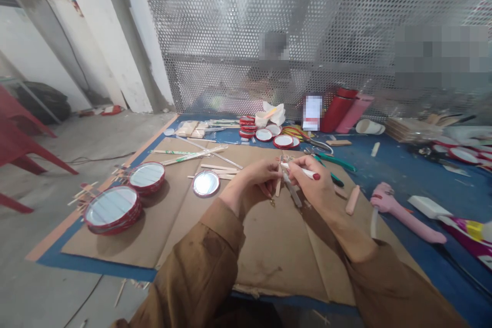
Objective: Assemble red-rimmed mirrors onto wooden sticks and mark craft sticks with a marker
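Blue surface [403,179] under cardboard sheet [269,251], round mirrors [111,207], wooden sticks [217,168].

We count two hands, left hand [251,178] and right hand [315,187], centre; one marker [303,170]; two mirror stacks [111,209], lower left; one loose mirror [206,183]; two flasks [338,110], upper right.

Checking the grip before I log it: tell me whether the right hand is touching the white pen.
Touching. The head view shows the right hand closed around the white pen, which it holds by the barrel.
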The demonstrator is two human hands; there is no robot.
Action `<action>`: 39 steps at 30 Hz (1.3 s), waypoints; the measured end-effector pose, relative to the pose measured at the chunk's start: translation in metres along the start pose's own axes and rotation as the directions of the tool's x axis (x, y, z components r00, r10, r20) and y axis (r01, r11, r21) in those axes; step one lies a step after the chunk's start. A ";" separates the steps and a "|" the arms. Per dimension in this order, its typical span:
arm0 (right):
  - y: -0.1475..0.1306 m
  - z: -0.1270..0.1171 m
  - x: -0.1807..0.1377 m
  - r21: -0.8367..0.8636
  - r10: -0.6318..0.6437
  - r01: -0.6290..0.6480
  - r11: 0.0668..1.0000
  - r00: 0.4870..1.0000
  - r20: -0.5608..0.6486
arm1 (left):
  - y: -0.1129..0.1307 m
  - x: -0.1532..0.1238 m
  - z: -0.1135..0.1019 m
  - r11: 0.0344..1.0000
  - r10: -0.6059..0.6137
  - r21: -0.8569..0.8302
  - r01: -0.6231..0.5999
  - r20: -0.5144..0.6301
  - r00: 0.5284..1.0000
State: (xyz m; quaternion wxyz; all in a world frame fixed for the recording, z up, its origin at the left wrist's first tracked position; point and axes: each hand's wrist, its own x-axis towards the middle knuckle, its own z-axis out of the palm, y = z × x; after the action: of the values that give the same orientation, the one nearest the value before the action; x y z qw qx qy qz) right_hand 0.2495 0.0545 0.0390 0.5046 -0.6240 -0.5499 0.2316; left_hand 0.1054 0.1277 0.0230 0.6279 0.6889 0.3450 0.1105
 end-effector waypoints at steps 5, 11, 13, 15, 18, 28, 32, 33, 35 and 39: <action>-0.001 -0.001 -0.001 0.004 0.007 -0.007 1.000 1.000 -0.021 | -0.003 0.003 -0.001 1.000 0.018 -0.001 -0.018 0.015 1.000; 0.000 0.001 -0.001 0.012 0.008 -0.008 1.000 1.000 -0.012 | -0.003 0.003 -0.001 1.000 0.004 -0.011 -0.004 0.001 1.000; 0.000 0.000 -0.001 -0.002 0.006 -0.006 1.000 1.000 -0.004 | -0.002 0.002 0.000 1.000 0.005 -0.019 -0.005 0.006 1.000; 0.000 0.000 -0.001 -0.015 0.010 -0.010 1.000 1.000 0.004 | -0.001 0.002 0.000 1.000 0.006 -0.022 -0.006 0.007 1.000; -0.001 0.000 -0.002 -0.009 0.002 -0.002 1.000 1.000 0.010 | -0.002 0.002 0.000 1.000 -0.001 -0.019 0.001 0.003 1.000; 0.004 -0.001 0.000 -0.038 0.001 -0.001 0.999 1.000 -0.001 | 0.002 -0.002 0.000 0.999 0.001 -0.034 -0.001 -0.004 1.000; 0.008 -0.005 0.001 -0.091 0.049 -0.056 0.994 0.996 -0.078 | 0.002 -0.003 0.001 0.999 -0.011 -0.034 0.010 -0.008 1.000; 0.007 -0.006 0.001 -0.081 0.067 -0.075 0.994 0.993 -0.094 | 0.001 -0.002 0.001 0.999 -0.017 -0.030 0.017 -0.009 1.000; 0.003 -0.007 0.001 -0.049 0.082 -0.088 0.995 0.990 -0.113 | 0.000 -0.001 0.000 0.999 -0.025 -0.022 0.025 -0.011 1.000; -0.001 -0.007 0.001 0.019 0.043 -0.041 0.999 0.995 -0.090 | -0.001 0.000 0.000 1.000 -0.014 -0.012 0.014 -0.026 1.000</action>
State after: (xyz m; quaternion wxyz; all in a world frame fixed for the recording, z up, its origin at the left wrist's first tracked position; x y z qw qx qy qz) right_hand 0.2554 0.0527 0.0431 0.5294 -0.6408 -0.5113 0.2183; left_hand 0.1053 0.1280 0.0217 0.6280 0.6813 0.3574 0.1174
